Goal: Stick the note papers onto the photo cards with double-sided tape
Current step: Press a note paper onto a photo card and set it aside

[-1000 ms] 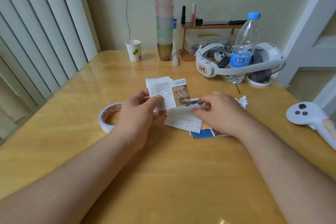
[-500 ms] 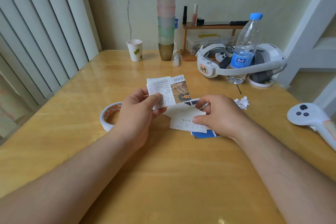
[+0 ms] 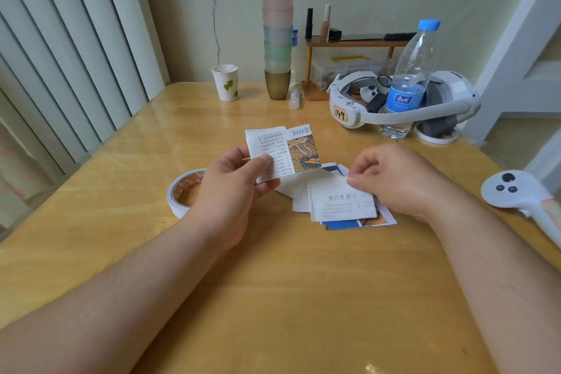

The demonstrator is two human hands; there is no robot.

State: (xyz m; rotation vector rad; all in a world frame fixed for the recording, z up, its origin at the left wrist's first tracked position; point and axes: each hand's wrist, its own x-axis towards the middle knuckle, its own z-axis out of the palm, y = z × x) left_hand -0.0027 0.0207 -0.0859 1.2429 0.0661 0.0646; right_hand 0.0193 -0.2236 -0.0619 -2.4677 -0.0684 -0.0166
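My left hand (image 3: 235, 179) holds up a photo card (image 3: 303, 149) with an orange and black picture, and a white printed note paper (image 3: 267, 146) lies over its left part under my thumb. My right hand (image 3: 391, 179) pinches the top edge of another note paper (image 3: 340, 202), which lies on a small pile of papers and blue photo cards (image 3: 343, 223) on the table. A roll of double-sided tape (image 3: 182, 191) sits on the table just left of my left hand, touched by neither hand.
On the wooden table (image 3: 288, 297) stand a paper cup (image 3: 226, 82), a tall stack of coloured cups (image 3: 277, 24), a water bottle (image 3: 409, 79), a white headset (image 3: 403, 103) and a small shelf (image 3: 349, 45). A white controller (image 3: 522, 194) lies at the right edge. Blinds hang at the left.
My right hand took hold of the note paper on the pile and drew it right and toward me. The left hand keeps the card and note raised.
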